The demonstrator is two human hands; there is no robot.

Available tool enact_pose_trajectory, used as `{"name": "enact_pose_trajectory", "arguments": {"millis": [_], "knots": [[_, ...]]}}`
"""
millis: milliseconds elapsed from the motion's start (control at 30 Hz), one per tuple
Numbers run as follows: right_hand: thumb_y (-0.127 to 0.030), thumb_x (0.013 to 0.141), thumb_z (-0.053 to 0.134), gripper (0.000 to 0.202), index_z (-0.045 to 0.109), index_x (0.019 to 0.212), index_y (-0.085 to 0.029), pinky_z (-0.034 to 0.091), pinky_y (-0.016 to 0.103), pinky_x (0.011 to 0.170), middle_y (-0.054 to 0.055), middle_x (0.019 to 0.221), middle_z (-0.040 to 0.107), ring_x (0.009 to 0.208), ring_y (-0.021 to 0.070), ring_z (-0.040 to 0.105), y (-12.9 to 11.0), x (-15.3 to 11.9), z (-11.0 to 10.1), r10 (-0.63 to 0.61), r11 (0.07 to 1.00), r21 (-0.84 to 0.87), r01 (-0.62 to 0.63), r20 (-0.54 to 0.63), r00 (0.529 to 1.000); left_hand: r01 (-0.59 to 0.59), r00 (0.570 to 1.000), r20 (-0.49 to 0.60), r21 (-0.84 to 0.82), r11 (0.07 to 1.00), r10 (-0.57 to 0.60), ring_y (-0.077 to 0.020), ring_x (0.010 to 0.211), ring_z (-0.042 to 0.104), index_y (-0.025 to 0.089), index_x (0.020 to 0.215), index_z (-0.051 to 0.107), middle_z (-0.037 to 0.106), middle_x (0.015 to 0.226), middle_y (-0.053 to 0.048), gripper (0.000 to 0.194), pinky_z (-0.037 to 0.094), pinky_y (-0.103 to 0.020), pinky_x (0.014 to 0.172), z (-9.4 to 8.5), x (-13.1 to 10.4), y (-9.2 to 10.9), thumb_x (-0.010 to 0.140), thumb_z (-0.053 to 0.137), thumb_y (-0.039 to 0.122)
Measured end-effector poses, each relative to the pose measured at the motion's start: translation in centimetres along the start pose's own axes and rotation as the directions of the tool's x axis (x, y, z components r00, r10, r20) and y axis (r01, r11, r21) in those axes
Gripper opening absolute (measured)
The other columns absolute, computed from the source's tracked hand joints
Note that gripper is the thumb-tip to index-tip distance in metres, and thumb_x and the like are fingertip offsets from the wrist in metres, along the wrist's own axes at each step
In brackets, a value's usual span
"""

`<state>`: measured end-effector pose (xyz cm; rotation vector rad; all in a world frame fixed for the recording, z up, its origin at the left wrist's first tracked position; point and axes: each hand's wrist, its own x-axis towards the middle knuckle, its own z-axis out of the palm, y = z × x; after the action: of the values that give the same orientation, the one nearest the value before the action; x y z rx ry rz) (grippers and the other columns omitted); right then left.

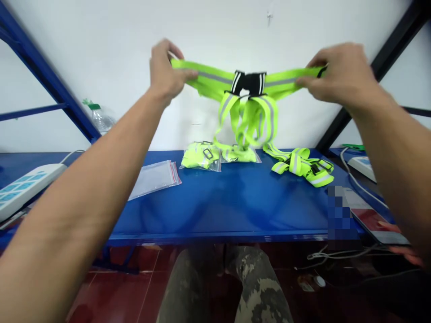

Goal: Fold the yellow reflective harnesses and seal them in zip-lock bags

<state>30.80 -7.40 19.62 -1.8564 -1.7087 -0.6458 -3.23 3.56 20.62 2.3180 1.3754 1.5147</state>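
A neon yellow reflective strap harness (249, 85) with a black buckle in its middle is stretched in the air above the blue table (215, 211). Its left end is pinched between thumb and fingers of my left hand (168, 72). My right hand (340, 72), a little blurred, grips the other end. Loops of strap hang down from the buckle. Below, two clear bags (201, 155) of folded yellow straps lie at the table's back. A loose strap bundle (299, 166) rests to their right. Flat clear zip bags (155, 179) lie on the left, partly behind my left forearm.
A white power strip (28, 186) lies at the far left, another (362, 166) at the right. Near the right edge, a phone (373, 222) and cables lie by another person's hand (404, 244). Blue and dark frame posts rise on both sides. A jar (311, 282) is on the floor.
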Motion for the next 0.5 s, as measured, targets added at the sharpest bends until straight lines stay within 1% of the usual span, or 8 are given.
{"name": "enact_pose_trajectory", "arguments": {"millis": [33, 100, 167, 233, 300, 400, 433, 500], "knots": [[-0.041, 0.091, 0.058, 0.043, 0.067, 0.113, -0.005, 0.039, 0.037, 0.080, 0.018, 0.113, 0.069, 0.108, 0.0254, 0.061, -0.3, -0.2, -0.4, -0.018, 1.000, 0.020, 0.020, -0.102, 0.995, -0.096, 0.986, -0.134, 0.060, 0.994, 0.103, -0.0220, 0.111, 0.050, 0.011, 0.117, 0.058, 0.054, 0.119, -0.005, 0.058, 0.041, -0.034, 0.091, -0.7, 0.1, 0.5, 0.074, 0.080, 0.043], [-0.030, 0.090, 0.059, 0.029, 0.066, 0.108, -0.008, 0.041, 0.035, 0.081, 0.017, 0.109, 0.070, 0.101, 0.0243, 0.064, -0.6, -1.8, 0.0, -0.060, 0.996, 0.057, 0.067, -0.104, 0.993, -0.194, 0.975, -0.086, 0.113, 0.975, 0.204, -0.0176, 0.097, 0.053, 0.012, 0.105, 0.063, 0.059, 0.100, -0.002, 0.046, 0.041, -0.032, 0.086, -1.5, -1.3, 0.4, 0.076, 0.078, 0.044], [-0.024, 0.082, 0.063, 0.019, 0.066, 0.097, -0.012, 0.044, 0.033, 0.077, 0.014, 0.094, 0.072, 0.087, 0.0230, 0.066, -0.6, -4.6, 2.1, -0.109, 0.988, 0.117, 0.099, 0.076, 0.991, -0.179, 0.984, 0.011, 0.120, 0.976, 0.179, -0.0167, 0.088, 0.053, 0.013, 0.088, 0.063, 0.062, 0.091, -0.003, 0.030, 0.043, -0.032, 0.085, -1.1, -4.5, -0.9, 0.078, 0.075, 0.039], [-0.020, 0.075, 0.064, 0.012, 0.063, 0.086, -0.016, 0.044, 0.031, 0.072, 0.011, 0.092, 0.072, 0.081, 0.0235, 0.065, -0.3, -8.1, 5.3, -0.202, 0.971, 0.180, 0.154, 0.287, 0.936, -0.195, 0.967, 0.186, 0.103, 0.975, 0.174, -0.0174, 0.082, 0.054, 0.017, 0.076, 0.059, 0.063, 0.086, -0.004, 0.021, 0.043, -0.032, 0.080, 0.1, -8.9, -2.8, 0.075, 0.074, 0.032], [-0.015, 0.071, 0.062, 0.007, 0.059, 0.075, -0.020, 0.043, 0.031, 0.070, 0.008, 0.085, 0.071, 0.080, 0.0241, 0.065, -0.1, -11.7, 8.3, -0.261, 0.962, 0.199, 0.186, 0.477, 0.839, -0.239, 0.868, 0.473, 0.131, 0.962, 0.151, -0.0195, 0.081, 0.056, 0.019, 0.071, 0.056, 0.062, 0.086, -0.005, 0.016, 0.043, -0.032, 0.076, 1.3, -13.1, -4.5, 0.072, 0.071, 0.026], [-0.011, 0.067, 0.059, 0.019, 0.060, 0.083, -0.021, 0.042, 0.030, 0.068, 0.006, 0.086, 0.070, 0.081, 0.0236, 0.064, -0.2, -15.7, 10.9, -0.305, 0.951, 0.230, 0.205, 0.607, 0.734, -0.251, 0.558, 0.830, 0.174, 0.952, -0.005, -0.0220, 0.079, 0.059, 0.020, 0.071, 0.056, 0.064, 0.082, -0.006, 0.012, 0.041, -0.031, 0.068, 2.7, -17.6, -5.1, 0.070, 0.067, 0.025], [-0.011, 0.065, 0.060, 0.025, 0.061, 0.088, -0.022, 0.042, 0.030, 0.069, 0.007, 0.091, 0.070, 0.083, 0.0240, 0.064, -0.4, -16.5, 11.2, -0.325, 0.945, 0.246, 0.217, 0.608, 0.724, -0.256, 0.524, 0.851, 0.191, 0.948, -0.030, -0.0239, 0.081, 0.059, 0.020, 0.079, 0.058, 0.065, 0.086, -0.007, 0.022, 0.041, -0.032, 0.067, 3.2, -18.4, -4.8, 0.068, 0.072, 0.034], [-0.014, 0.064, 0.062, 0.031, 0.060, 0.095, -0.021, 0.043, 0.030, 0.071, 0.009, 0.099, 0.069, 0.089, 0.0254, 0.063, -1.1, -17.3, 11.3, -0.359, 0.931, 0.279, 0.235, 0.589, 0.724, -0.252, 0.529, 0.848, 0.194, 0.948, -0.033, -0.0275, 0.087, 0.061, 0.019, 0.098, 0.061, 0.067, 0.097, -0.011, 0.048, 0.044, -0.034, 0.070, 4.2, -19.4, -3.8, 0.071, 0.071, 0.056]]}}
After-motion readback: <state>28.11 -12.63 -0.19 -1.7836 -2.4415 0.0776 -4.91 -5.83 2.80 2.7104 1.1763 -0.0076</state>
